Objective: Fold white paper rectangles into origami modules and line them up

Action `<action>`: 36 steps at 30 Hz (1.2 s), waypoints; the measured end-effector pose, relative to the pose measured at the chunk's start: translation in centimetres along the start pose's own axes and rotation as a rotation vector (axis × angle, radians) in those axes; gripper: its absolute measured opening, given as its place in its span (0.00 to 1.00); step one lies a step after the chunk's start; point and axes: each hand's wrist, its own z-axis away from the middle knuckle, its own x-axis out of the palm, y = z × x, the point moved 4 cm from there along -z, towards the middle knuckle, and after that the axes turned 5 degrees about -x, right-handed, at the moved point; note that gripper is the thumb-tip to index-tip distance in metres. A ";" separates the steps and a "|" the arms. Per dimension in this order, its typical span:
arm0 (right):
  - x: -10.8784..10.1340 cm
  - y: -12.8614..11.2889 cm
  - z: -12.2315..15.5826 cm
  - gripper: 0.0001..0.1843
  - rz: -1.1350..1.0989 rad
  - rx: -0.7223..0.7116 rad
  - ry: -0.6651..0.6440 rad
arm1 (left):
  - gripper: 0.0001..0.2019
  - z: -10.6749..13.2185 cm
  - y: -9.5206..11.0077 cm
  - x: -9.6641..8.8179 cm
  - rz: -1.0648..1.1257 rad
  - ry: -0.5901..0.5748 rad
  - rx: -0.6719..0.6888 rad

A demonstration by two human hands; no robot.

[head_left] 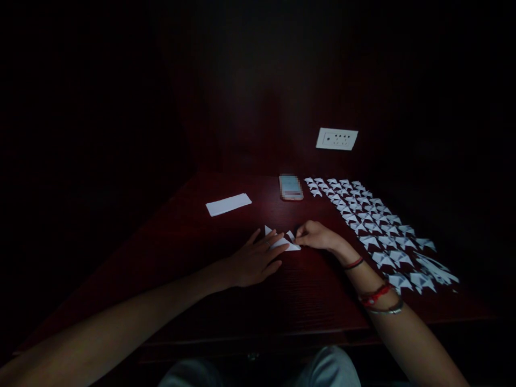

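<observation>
A partly folded piece of white paper (278, 243) lies on the dark red table in front of me. My left hand (256, 255) rests on it from the left, fingers spread and flat, covering part of it. At its right end, my right hand (316, 235) pinches a small corner between thumb and fingers. One narrow flap stands up next to that pinch. The paper's exact fold is partly hidden under my left fingers.
A stack of white paper strips (228, 205) lies at the back left. Behind my hands is a phone (291, 187). Rows of small folded paper shapes (366, 217) cover the right side, with loose paper strips (436, 269) among them. A socket panel (337, 139) is on the wall.
</observation>
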 end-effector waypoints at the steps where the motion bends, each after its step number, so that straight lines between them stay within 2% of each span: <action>1: 0.0 0.0 0.0 0.09 0.009 0.005 0.001 | 0.21 0.0 0.0 0.0 0.000 -0.006 0.014; 5: -0.2 0.3 0.0 0.08 0.013 0.033 0.006 | 0.21 0.0 -0.1 0.3 -0.011 -0.009 0.033; 11: 0.1 0.2 0.3 0.11 -0.083 0.022 -0.121 | 0.21 0.0 -0.3 0.4 -0.008 -0.005 0.028; 15: -0.4 0.3 0.5 0.08 0.002 0.021 -0.091 | 0.21 0.0 -0.3 0.5 -0.009 -0.013 0.020; 21: -1.3 1.0 1.0 0.08 0.025 0.065 -0.112 | 0.21 0.1 -0.4 0.6 0.010 0.002 0.024; 24: -1.6 1.3 0.9 0.09 -0.018 0.064 -0.064 | 0.22 0.1 -0.4 0.5 0.027 0.016 0.006; 30: -2.7 0.6 0.8 0.10 -0.118 -0.050 0.111 | 0.28 0.0 0.1 -0.9 0.054 0.084 0.020; 33: -4.3 0.0 2.1 0.10 -0.136 -0.044 0.174 | 0.27 -0.3 0.5 -1.6 0.056 0.102 0.058; 36: -7.1 0.2 5.2 0.10 -0.102 0.014 0.205 | 0.24 -2.0 1.3 -2.4 0.073 0.116 0.077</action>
